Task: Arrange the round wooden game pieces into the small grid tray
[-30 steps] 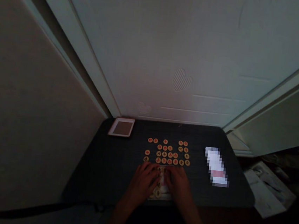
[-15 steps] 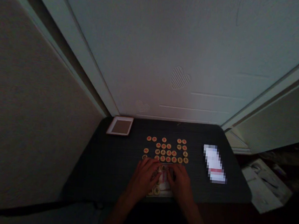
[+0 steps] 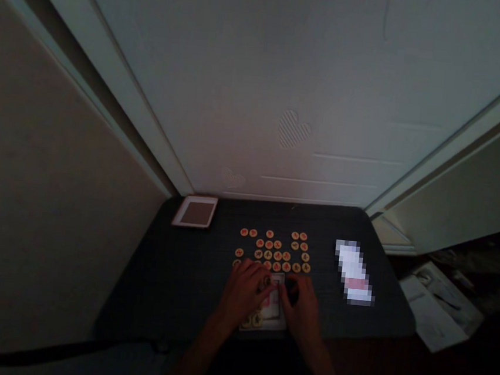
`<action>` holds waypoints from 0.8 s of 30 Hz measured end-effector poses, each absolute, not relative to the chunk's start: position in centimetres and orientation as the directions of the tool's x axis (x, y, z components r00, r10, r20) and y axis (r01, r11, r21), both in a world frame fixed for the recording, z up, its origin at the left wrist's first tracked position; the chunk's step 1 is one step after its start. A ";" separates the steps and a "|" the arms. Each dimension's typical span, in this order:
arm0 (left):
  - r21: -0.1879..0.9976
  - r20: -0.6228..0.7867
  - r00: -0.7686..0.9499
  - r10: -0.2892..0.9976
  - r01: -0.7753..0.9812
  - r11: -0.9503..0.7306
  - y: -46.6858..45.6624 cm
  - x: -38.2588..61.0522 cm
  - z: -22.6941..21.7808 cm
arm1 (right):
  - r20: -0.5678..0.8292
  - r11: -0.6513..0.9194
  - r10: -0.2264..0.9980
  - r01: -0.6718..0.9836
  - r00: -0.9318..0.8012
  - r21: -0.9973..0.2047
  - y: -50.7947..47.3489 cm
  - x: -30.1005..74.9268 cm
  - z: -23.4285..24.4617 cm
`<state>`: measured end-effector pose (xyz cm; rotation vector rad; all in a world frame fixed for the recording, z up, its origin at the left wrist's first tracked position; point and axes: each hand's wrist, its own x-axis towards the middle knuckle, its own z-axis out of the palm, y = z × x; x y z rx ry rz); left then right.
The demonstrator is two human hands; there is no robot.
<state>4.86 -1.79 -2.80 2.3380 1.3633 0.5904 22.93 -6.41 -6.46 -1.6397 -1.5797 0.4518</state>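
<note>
A small open box lies at the near edge of the table, with several Chinese chess pieces in its left part and a pale pinkish bottom showing. My left hand reaches over the box's left side, thumb and fingers closed around one round chess piece. On the other side my right hand has its fingers curled, thumb and fingertips at the box's right rim. Just beyond the hands, more chess pieces lie flat in broken rows, with red or dark characters. The left hand partly covers the nearest row.
The dark table stands against a white door. A shallow tray-like lid rests at its far left corner. A pixelated bright object lies on the right. Beyond the right edge, an open white box sits lower down.
A chess piece that was in the box between my hands is now up in my left fingers. My right hand has shifted slightly at the rim. The whole view has moved a little.
</note>
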 end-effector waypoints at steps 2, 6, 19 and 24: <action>0.509 0.173 0.438 0.882 0.727 -0.461 -1.8 4.8 -2.6 | 0.262 0.090 0.953 0.682 0.153 -0.726 -6.2 22.7 -6.6; 0.500 0.186 0.421 0.888 0.737 -0.454 -1.7 4.7 -2.7 | 0.264 0.084 0.954 0.719 0.142 -0.690 -5.9 22.1 -7.0; 0.529 0.173 0.446 0.878 0.710 -0.465 -1.4 4.5 -2.8 | 0.267 0.110 0.961 0.779 0.077 -0.618 -5.4 21.1 -7.8; 0.530 0.166 0.438 0.883 0.716 -0.455 -1.4 4.5 -2.9 | 0.244 0.094 0.966 0.776 0.079 -0.624 -5.5 21.1 -7.9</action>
